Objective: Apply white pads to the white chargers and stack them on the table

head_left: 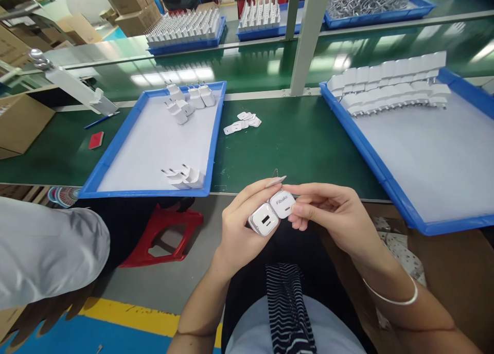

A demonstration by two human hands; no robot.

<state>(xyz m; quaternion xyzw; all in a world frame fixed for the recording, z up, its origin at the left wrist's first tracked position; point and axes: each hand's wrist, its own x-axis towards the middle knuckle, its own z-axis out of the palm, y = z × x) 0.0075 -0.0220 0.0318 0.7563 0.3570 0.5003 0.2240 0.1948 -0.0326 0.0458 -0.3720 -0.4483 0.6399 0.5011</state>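
My left hand (243,225) is closed around a white charger (263,219) with a dark USB port and a smaller slot facing up. Against it sits a second white piece (282,204), with grey lettering and one small slot; whether it is a whole charger or only a face plate, I cannot tell. My right hand (328,207) pinches that piece at its right edge between thumb and fingers. A thin pale plate (276,181) juts out by my left fingertips. Beyond my hands, several small white face plates (243,123) lie in a loose pile on the green bench (266,153).
At left, a blue-rimmed tray (144,193) bears several white plug chargers (185,176). Another blue-rimmed tray (386,189) at right carries rows of white chargers (393,84). A metal post (309,40) stands between them. A co-worker's sleeve (50,251) and a red stool (170,241) are at left.
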